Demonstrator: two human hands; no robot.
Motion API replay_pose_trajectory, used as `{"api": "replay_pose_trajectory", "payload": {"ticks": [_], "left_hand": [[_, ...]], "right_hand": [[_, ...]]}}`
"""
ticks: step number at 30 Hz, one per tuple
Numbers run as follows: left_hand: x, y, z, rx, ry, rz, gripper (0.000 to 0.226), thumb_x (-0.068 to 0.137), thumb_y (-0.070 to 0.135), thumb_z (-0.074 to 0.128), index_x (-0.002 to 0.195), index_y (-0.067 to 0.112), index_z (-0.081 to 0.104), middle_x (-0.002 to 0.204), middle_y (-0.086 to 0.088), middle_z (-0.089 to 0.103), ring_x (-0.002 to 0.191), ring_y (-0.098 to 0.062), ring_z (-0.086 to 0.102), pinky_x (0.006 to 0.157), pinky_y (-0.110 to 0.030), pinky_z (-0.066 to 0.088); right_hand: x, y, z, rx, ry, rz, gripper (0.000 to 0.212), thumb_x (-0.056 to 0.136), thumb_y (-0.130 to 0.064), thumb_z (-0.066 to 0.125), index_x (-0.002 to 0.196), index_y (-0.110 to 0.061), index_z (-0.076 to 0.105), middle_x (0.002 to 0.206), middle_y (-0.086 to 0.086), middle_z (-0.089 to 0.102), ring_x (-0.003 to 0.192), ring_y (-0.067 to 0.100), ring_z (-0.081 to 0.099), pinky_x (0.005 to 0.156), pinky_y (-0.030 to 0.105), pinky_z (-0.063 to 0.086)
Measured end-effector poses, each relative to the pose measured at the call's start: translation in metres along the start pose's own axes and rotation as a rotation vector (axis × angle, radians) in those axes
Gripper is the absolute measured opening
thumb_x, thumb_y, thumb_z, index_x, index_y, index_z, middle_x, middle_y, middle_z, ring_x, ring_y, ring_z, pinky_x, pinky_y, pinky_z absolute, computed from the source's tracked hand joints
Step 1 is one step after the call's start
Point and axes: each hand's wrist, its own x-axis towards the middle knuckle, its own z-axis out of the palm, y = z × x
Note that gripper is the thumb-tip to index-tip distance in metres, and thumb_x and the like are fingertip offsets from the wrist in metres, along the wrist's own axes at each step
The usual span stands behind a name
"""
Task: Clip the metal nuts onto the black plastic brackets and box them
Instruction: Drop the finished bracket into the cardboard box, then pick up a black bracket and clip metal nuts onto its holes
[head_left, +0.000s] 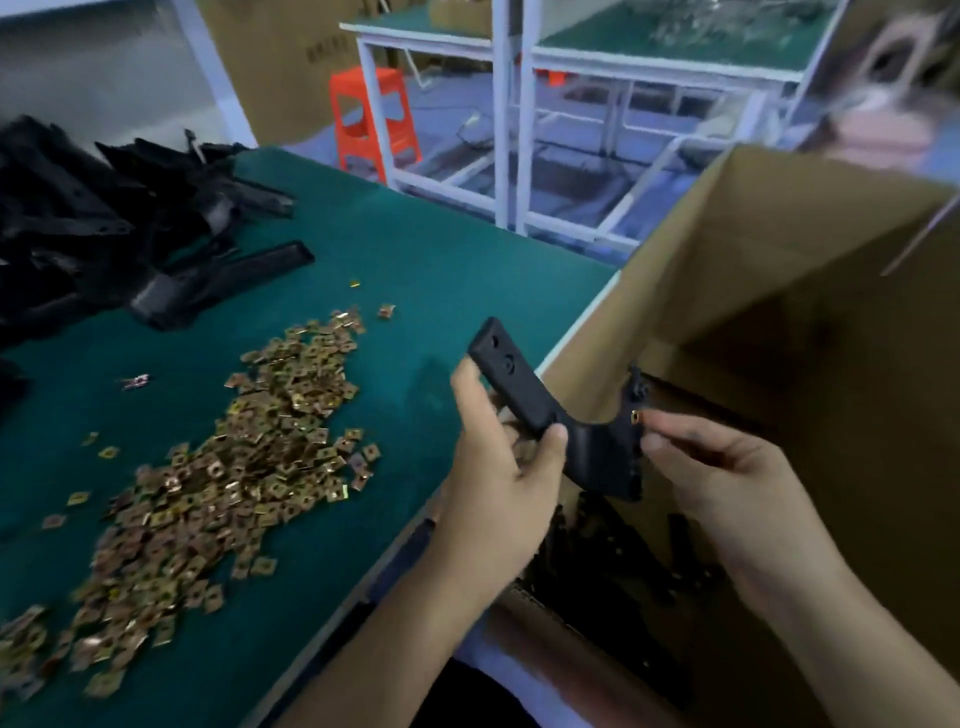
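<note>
I hold a black plastic bracket (524, 395) over the table's right edge, next to an open cardboard box (753, 270). My left hand (498, 467) grips its long arm, thumb on top. My right hand (727, 467) pinches the bracket's short end, where a brass-coloured metal nut (635, 415) shows at the fingertips. A wide heap of loose metal nuts (218, 478) lies on the green table top (441, 260). Unworked black brackets (104, 223) are piled at the far left. More black brackets (623, 551) lie inside the box.
An orange plastic stool (374, 114) stands on the floor beyond the table. White-framed workbenches (571, 104) with green tops stand further back. A few stray nuts (385, 310) lie apart from the heap. A person sits blurred at the far right (893, 104).
</note>
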Motion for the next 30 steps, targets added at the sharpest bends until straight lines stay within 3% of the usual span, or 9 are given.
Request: {"api": "replay_pose_trajectory", "payload": {"ticks": [6, 11, 14, 16, 19, 21, 23, 27, 30], "left_hand": [[-0.008, -0.026, 0.007, 0.18, -0.152, -0.162, 0.063, 0.096, 0.014, 0.067, 0.136, 0.055, 0.041, 0.138, 0.019, 0.05, 0.122, 0.008, 0.055, 0.088, -0.009, 0.05], [-0.009, -0.008, -0.013, 0.262, -0.239, -0.153, 0.041, 0.1, 0.019, 0.06, 0.123, 0.053, 0.054, 0.134, 0.024, 0.05, 0.123, 0.015, 0.05, 0.094, -0.012, 0.05], [-0.011, 0.011, -0.037, 0.294, -0.198, -0.088, 0.033, 0.101, 0.02, 0.057, 0.12, 0.047, 0.06, 0.127, 0.026, 0.05, 0.121, 0.011, 0.054, 0.097, -0.02, 0.051], [-0.014, 0.027, -0.059, 0.304, -0.166, -0.042, 0.029, 0.102, 0.022, 0.056, 0.12, 0.044, 0.061, 0.125, 0.026, 0.052, 0.12, 0.008, 0.055, 0.091, -0.013, 0.05], [-0.023, 0.049, -0.107, 0.332, 0.018, 0.047, 0.028, 0.102, 0.016, 0.056, 0.118, 0.038, 0.063, 0.123, 0.02, 0.055, 0.115, -0.001, 0.059, 0.083, -0.011, 0.05], [-0.034, 0.06, -0.147, 0.396, 0.198, 0.116, 0.028, 0.103, 0.013, 0.057, 0.116, 0.037, 0.064, 0.118, 0.015, 0.058, 0.109, -0.006, 0.061, 0.083, -0.016, 0.052], [-0.047, 0.068, -0.192, 0.521, 0.396, 0.124, 0.031, 0.101, 0.014, 0.058, 0.112, 0.042, 0.062, 0.112, 0.017, 0.059, 0.108, -0.005, 0.061, 0.083, -0.015, 0.05], [-0.082, 0.073, -0.276, 0.767, 0.82, 0.022, 0.032, 0.095, 0.004, 0.063, 0.107, 0.033, 0.064, 0.109, 0.012, 0.058, 0.1, -0.006, 0.059, 0.081, -0.018, 0.048], [-0.112, 0.069, -0.329, 1.028, 0.967, -0.209, 0.034, 0.092, 0.004, 0.066, 0.116, 0.028, 0.063, 0.121, 0.006, 0.053, 0.116, -0.017, 0.052, 0.091, -0.034, 0.048]], "right_hand": [[0.005, 0.025, -0.036, -0.081, 0.154, 0.223, 0.034, 0.099, -0.005, 0.056, 0.111, -0.034, 0.07, 0.117, -0.004, 0.065, 0.113, 0.012, 0.058, 0.102, 0.036, 0.047], [0.008, 0.014, -0.015, 0.279, 0.142, 0.317, 0.047, 0.094, 0.016, 0.038, 0.112, -0.011, 0.072, 0.112, 0.01, 0.071, 0.1, 0.016, 0.07, 0.08, 0.027, 0.053], [0.012, 0.007, 0.023, 0.258, 0.06, 0.23, 0.046, 0.093, 0.018, 0.042, 0.106, -0.012, 0.074, 0.103, 0.006, 0.077, 0.098, 0.01, 0.074, 0.086, 0.028, 0.055], [0.01, 0.001, 0.055, 0.251, -0.029, 0.095, 0.038, 0.094, 0.013, 0.051, 0.095, -0.014, 0.077, 0.1, 0.005, 0.078, 0.099, 0.011, 0.074, 0.089, 0.028, 0.059], [0.01, -0.008, 0.106, 0.19, -0.21, -0.075, 0.031, 0.097, 0.001, 0.053, 0.098, -0.02, 0.076, 0.1, 0.002, 0.077, 0.1, 0.012, 0.074, 0.091, 0.022, 0.055], [0.015, -0.017, 0.153, 0.172, -0.39, -0.035, 0.023, 0.099, -0.005, 0.049, 0.109, -0.014, 0.068, 0.105, 0.001, 0.072, 0.086, 0.001, 0.074, 0.078, 0.011, 0.055], [0.013, -0.018, 0.198, 0.061, -0.559, -0.085, 0.028, 0.102, 0.003, 0.044, 0.102, -0.016, 0.064, 0.106, 0.008, 0.067, 0.066, -0.006, 0.069, 0.062, 0.006, 0.052], [-0.029, -0.034, 0.288, -0.306, -0.91, -0.472, 0.032, 0.092, -0.003, 0.065, 0.094, -0.033, 0.073, 0.092, -0.015, 0.076, 0.082, -0.003, 0.069, 0.071, 0.006, 0.049], [-0.055, -0.035, 0.357, -0.569, -1.18, -0.578, 0.026, 0.094, -0.013, 0.067, 0.102, -0.038, 0.069, 0.098, -0.023, 0.071, 0.094, -0.011, 0.063, 0.081, 0.005, 0.046]]}}
